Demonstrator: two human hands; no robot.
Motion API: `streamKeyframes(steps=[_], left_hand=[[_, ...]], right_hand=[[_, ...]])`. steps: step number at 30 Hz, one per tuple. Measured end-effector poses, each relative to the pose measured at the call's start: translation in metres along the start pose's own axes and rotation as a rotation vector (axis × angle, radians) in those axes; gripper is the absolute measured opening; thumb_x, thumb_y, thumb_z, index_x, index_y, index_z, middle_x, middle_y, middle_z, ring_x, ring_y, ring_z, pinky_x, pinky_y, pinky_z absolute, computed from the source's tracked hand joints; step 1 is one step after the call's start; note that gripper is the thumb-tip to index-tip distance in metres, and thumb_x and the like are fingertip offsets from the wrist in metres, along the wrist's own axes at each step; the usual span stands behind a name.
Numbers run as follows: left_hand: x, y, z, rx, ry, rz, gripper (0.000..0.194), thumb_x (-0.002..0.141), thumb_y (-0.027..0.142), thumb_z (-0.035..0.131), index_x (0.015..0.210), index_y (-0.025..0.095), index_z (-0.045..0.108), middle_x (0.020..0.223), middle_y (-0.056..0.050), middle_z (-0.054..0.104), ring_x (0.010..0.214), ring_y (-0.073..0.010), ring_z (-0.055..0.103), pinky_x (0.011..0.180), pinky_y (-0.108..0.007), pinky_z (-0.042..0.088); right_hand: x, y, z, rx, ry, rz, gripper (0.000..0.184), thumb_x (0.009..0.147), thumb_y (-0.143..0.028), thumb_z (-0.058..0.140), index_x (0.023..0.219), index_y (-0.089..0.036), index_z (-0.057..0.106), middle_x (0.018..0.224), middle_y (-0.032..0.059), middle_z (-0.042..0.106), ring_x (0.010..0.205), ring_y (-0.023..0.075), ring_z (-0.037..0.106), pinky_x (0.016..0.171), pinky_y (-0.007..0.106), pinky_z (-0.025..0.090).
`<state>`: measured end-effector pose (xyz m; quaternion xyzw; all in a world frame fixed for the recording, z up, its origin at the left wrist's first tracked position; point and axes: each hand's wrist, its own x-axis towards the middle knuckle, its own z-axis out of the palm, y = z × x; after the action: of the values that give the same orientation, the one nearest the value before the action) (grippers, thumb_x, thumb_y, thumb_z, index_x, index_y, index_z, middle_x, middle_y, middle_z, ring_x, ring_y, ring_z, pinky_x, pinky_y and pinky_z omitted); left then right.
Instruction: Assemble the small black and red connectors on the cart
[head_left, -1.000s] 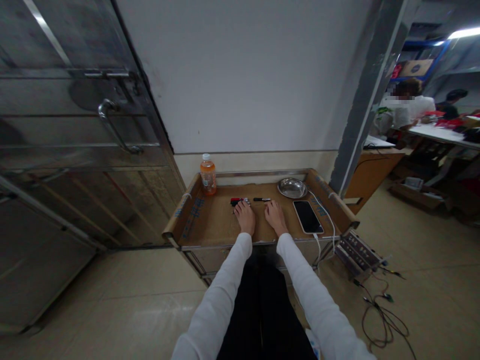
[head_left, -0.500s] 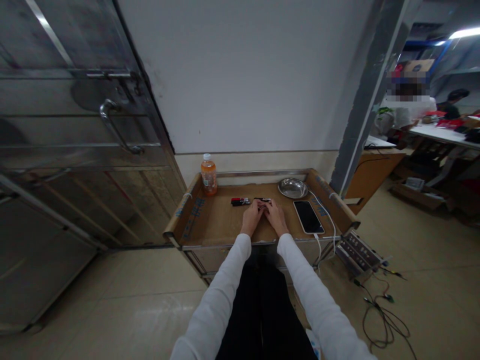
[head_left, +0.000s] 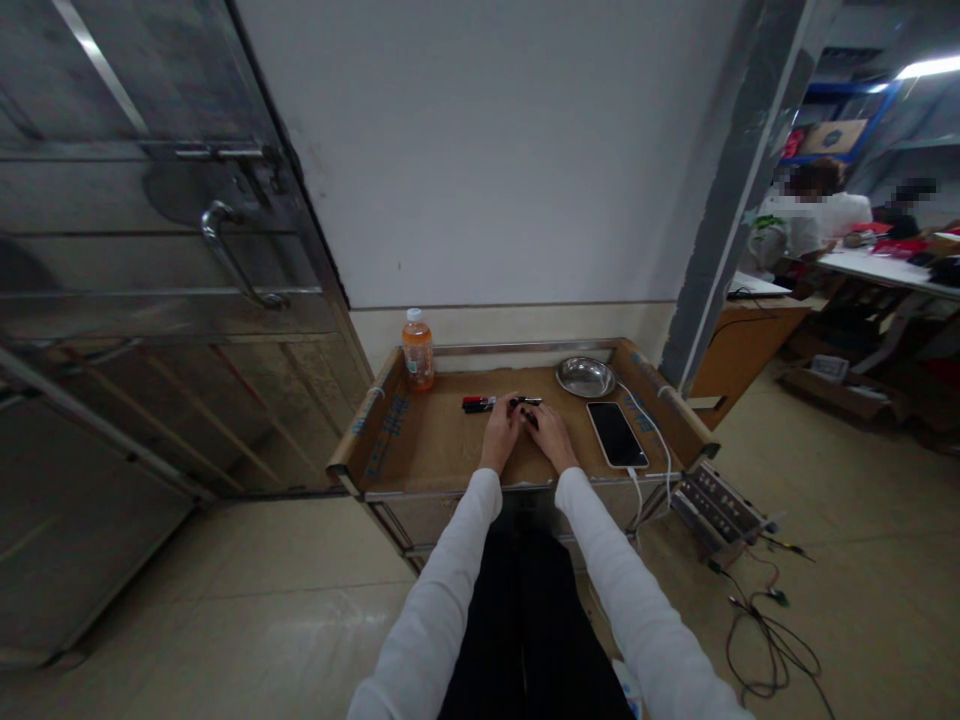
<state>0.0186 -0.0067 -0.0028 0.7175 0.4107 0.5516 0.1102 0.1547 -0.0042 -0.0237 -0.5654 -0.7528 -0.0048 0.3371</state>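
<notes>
In the head view, my left hand (head_left: 500, 434) and my right hand (head_left: 551, 436) rest close together over the cardboard-lined cart top (head_left: 435, 450). The fingers of both are curled. A small dark thing (head_left: 531, 419) shows at the fingertips of my right hand; its kind is too small to make out. Just beyond the fingertips lies a black marker pen (head_left: 531, 400), partly covered by my left hand. What my left fingers grip is hidden. To the left, red and black marker pens (head_left: 474, 404) lie side by side.
An orange drink bottle (head_left: 418, 350) stands at the back left of the cart. At the right are a shallow metal dish (head_left: 585, 377) and a phone (head_left: 617, 435) with a white cable. Raised cardboard sides edge the cart. Cables (head_left: 776, 640) lie on the floor; people sit at far right.
My hands have parted slightly at the fingertips, and a small dark thing now shows between them. My left hand has shifted a little left and away from me, towards the pens.
</notes>
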Motion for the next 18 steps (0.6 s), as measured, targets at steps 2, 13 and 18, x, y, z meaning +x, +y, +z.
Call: streamKeyframes(steps=[2,13,18], left_hand=[[0.000,0.002,-0.003,0.019,0.051,-0.005,0.025,0.094,0.027,0.041,0.116,0.019,0.049,0.109,-0.010,0.059,0.101,-0.0175,0.058,0.090,-0.035,0.049],[0.002,0.004,-0.008,0.107,0.221,-0.098,0.023,0.096,0.023,0.032,0.111,0.016,0.047,0.109,-0.013,0.054,0.106,-0.0196,0.052,0.095,-0.039,0.044],[0.003,0.004,-0.006,0.178,0.064,-0.098,0.015,0.092,0.017,0.036,0.100,0.018,0.049,0.101,-0.011,0.054,0.101,-0.0209,0.054,0.093,-0.040,0.045]], right_hand=[[0.000,0.001,0.001,0.014,0.006,-0.001,0.021,0.090,-0.023,0.047,0.104,-0.018,0.062,0.103,0.0102,0.064,0.100,0.0223,0.057,0.090,0.037,0.043],[-0.002,-0.006,-0.005,-0.050,0.010,0.031,0.021,0.092,-0.023,0.044,0.103,-0.018,0.061,0.105,0.0093,0.062,0.100,0.0200,0.056,0.089,0.032,0.042],[-0.002,-0.011,-0.010,-0.167,0.064,0.136,0.028,0.096,-0.024,0.035,0.107,-0.016,0.059,0.102,0.0112,0.062,0.097,0.0204,0.056,0.086,0.032,0.041]])
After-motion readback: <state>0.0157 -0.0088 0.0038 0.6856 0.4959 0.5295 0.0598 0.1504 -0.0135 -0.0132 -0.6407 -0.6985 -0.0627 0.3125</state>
